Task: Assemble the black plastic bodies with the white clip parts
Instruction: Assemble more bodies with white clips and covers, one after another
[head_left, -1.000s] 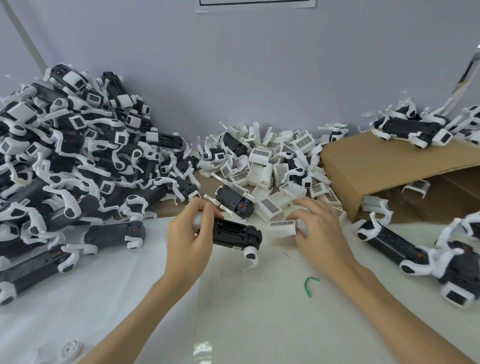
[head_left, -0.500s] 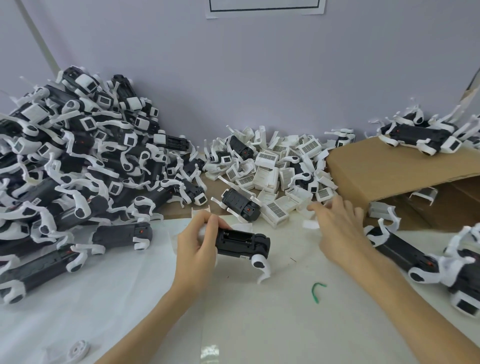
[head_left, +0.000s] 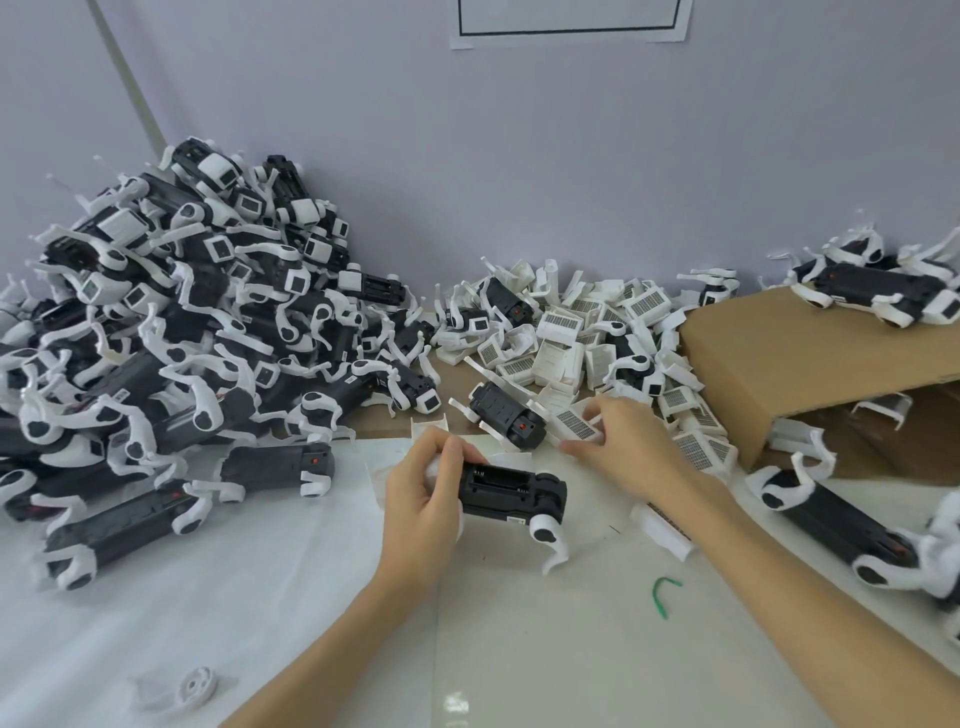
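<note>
- Left hand grips the black plastic body, battery bay upward, above the table.
- Right hand pinches a white clip part just beyond it.

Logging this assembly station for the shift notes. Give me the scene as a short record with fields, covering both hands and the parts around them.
left hand: left hand grips one end of a black plastic body above the white table cover
right hand: right hand reaches into the heap of white grilled clip parts, fingers on one white grilled clip
left side: large heap of black-and-white assembled units
right side: brown cardboard box with an assembled unit on top
loose item: green bent tie
</note>
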